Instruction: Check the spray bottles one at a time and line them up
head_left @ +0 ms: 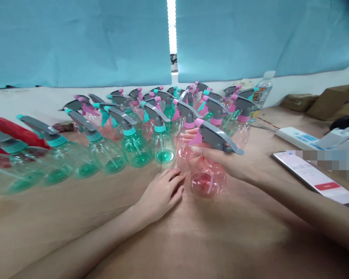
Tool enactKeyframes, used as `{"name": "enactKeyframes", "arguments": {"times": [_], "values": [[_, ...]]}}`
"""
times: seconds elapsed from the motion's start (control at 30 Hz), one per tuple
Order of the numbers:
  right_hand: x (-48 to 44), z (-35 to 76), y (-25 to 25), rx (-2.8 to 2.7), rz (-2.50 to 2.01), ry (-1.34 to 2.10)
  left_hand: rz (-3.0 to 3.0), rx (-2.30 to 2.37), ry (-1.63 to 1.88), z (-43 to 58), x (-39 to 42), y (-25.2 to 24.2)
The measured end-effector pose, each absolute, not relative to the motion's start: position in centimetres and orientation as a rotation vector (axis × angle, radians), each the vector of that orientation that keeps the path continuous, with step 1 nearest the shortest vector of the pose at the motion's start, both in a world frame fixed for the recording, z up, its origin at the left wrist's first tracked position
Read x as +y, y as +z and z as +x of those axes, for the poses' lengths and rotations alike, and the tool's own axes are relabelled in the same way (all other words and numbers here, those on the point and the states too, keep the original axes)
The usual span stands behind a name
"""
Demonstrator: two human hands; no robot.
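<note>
A spray bottle with a clear pink body, a grey head and a pink nozzle and trigger stands on the table in front of me. My right hand is wrapped round it just below the head, its fingertips showing beside the trigger. Just left of this bottle, my left hand rests on the tabletop with loosely bent fingers and holds nothing. Beyond my left hand is a green spray bottle with a turquoise collar. More green bottles run leftward in a row, and other pink ones crowd behind.
A phone with a lit screen and a white power strip lie at the right. Cardboard boxes and a clear drink bottle stand at the back right. Red material lies at the far left.
</note>
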State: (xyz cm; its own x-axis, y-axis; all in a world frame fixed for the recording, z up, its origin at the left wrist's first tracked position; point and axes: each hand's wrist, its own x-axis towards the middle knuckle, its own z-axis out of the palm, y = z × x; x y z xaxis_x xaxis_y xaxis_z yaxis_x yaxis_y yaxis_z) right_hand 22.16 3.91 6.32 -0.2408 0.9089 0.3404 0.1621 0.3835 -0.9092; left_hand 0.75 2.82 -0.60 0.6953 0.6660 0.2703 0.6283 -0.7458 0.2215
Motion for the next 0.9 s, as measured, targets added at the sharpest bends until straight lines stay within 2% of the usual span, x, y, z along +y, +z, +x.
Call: {"name": "enactKeyframes", "arguments": {"times": [0.27,0.47,0.9], "values": [[4.0,22.4,4.9,-1.615,-1.044,0.953,2.785,1.071,0.505,0.8,2.8,-0.6],[3.1,22.2,5.7,-1.605,-1.143,0.822,2.792,1.072,0.490,0.8,2.8,-0.5],[2.6,21.4,7.7,-1.524,-1.009,0.892,2.780,1.069,0.443,0.9,2.8,-0.4]]}}
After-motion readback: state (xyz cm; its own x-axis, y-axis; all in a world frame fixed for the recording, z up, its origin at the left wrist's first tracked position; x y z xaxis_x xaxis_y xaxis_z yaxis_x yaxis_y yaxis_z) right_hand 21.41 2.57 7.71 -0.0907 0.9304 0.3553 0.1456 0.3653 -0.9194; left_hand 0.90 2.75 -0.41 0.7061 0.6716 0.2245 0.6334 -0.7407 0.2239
